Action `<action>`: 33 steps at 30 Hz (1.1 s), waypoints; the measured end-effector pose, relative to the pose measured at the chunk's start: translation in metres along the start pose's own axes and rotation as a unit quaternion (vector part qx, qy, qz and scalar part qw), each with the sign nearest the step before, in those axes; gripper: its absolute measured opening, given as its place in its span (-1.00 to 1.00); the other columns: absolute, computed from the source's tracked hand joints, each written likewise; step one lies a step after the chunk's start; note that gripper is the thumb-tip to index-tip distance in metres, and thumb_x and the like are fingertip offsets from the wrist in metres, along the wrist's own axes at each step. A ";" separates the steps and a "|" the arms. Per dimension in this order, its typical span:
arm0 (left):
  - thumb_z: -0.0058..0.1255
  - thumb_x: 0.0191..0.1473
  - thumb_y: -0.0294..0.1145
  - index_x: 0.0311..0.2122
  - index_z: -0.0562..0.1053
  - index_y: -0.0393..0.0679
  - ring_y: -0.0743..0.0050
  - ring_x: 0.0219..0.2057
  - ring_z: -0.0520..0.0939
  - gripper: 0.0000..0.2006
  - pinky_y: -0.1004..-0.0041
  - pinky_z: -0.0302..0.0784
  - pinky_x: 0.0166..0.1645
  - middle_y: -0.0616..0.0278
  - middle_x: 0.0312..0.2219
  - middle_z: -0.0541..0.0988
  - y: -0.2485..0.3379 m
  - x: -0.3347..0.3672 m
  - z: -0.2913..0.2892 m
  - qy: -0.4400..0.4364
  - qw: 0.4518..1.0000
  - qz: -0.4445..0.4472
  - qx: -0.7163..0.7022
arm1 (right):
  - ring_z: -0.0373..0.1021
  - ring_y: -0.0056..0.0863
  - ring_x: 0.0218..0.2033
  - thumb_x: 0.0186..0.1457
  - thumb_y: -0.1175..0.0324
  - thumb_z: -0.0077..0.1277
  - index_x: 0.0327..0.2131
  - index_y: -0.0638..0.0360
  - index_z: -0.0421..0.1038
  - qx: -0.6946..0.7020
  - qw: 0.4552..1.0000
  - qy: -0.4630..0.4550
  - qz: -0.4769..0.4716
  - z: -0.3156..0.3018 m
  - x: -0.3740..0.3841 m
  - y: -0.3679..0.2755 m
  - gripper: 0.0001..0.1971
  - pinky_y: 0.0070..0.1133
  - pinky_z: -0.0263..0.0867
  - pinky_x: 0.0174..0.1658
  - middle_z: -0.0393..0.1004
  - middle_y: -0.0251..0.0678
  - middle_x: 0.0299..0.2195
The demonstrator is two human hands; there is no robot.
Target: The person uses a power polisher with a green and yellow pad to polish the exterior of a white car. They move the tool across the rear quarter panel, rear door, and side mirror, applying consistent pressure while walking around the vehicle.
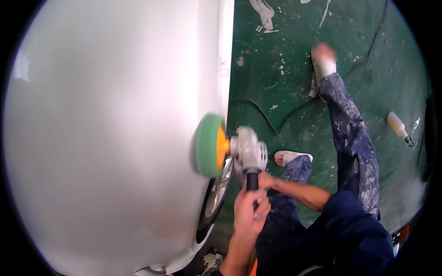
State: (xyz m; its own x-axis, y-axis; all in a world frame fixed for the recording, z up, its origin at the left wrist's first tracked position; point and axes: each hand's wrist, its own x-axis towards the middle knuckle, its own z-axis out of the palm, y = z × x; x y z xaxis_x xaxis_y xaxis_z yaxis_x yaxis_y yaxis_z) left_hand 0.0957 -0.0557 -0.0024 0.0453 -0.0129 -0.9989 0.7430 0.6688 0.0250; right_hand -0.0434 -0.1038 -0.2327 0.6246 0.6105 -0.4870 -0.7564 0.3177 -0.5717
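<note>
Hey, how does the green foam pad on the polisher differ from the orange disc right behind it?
The green foam pad is wider and thicker than the orange disc. The green foam pad lies against the silver car panel, while the orange disc sits between pad and grey polisher body, off the panel. Both are round and on one axis. The left hand grips the black handle; the right hand is beside it.

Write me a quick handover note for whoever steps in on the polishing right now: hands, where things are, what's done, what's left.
Left hand: wrapped around the black handle of the polisher.
Right hand: on the polisher body, just behind the head; grip partly hidden.
Green foam pad: pressed flat against the silver car panel, just above the wheel.
Bottle: lying on the green floor, off to the right, out of arm's reach.
Done: cannot tell how much of the panel is worked; it looks evenly glossy.
Left: probably the area around the wheel arch.
</note>
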 end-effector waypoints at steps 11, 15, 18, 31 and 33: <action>-0.11 0.10 -0.45 -0.39 0.30 -0.16 0.72 -0.82 0.18 -0.93 0.63 0.08 -0.74 0.43 -0.64 0.28 0.030 0.123 0.088 -0.154 0.987 0.040 0.009 | 0.29 -0.60 0.04 -0.23 0.50 0.35 0.06 0.14 0.29 -0.025 0.994 0.099 -0.048 -0.097 0.059 -0.043 -0.31 -0.54 0.24 0.10 0.38 -0.42 -0.03; -0.11 0.07 -0.47 -0.52 0.25 -0.14 0.71 -0.81 0.16 -0.85 0.61 0.03 -0.74 0.43 -0.72 0.20 0.060 0.132 0.191 -0.196 0.975 0.102 0.034 | 0.30 -0.59 0.03 -0.23 0.49 0.34 0.04 0.16 0.32 -0.107 0.973 0.183 -0.092 -0.157 0.090 -0.103 -0.33 -0.54 0.25 0.09 0.40 -0.40 -0.04; -0.12 0.04 -0.51 -0.53 0.24 -0.15 0.69 -0.82 0.15 -0.86 0.60 0.02 -0.75 0.39 -0.69 0.22 0.061 0.142 0.192 -0.184 0.978 0.093 0.027 | 0.31 -0.58 0.01 -0.23 0.47 0.34 0.03 0.18 0.33 -0.114 0.971 0.191 -0.091 -0.160 0.093 -0.104 -0.35 -0.54 0.26 0.07 0.41 -0.38 -0.05; -0.13 0.13 -0.45 -0.30 0.32 -0.25 0.72 -0.83 0.17 -0.91 0.63 0.02 -0.78 0.43 -0.61 0.30 -0.003 0.116 0.007 0.018 1.000 -0.019 0.004 | 0.35 -0.54 -0.04 -0.23 0.43 0.31 -0.02 0.24 0.40 0.106 0.983 0.112 0.094 -0.014 -0.001 0.054 -0.41 -0.53 0.31 0.01 0.46 -0.31 -0.09; -0.14 0.14 -0.45 -0.29 0.33 -0.28 0.72 -0.83 0.16 -0.89 0.63 0.01 -0.78 0.44 -0.62 0.30 0.011 0.144 0.015 -0.028 0.998 -0.050 -0.004 | 0.35 -0.53 -0.04 -0.23 0.42 0.31 -0.03 0.25 0.41 0.081 0.983 0.152 0.069 -0.046 0.015 0.060 -0.42 -0.53 0.32 0.01 0.47 -0.30 -0.09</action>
State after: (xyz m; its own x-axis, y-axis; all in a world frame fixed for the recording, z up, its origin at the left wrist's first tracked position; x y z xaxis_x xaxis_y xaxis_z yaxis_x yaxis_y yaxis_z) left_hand 0.1205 -0.0616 -0.1453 0.0087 -0.1204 -0.9927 0.7405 0.6679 -0.0745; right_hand -0.0704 -0.1088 -0.3042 0.5249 0.4192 -0.7408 -0.8433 0.3740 -0.3859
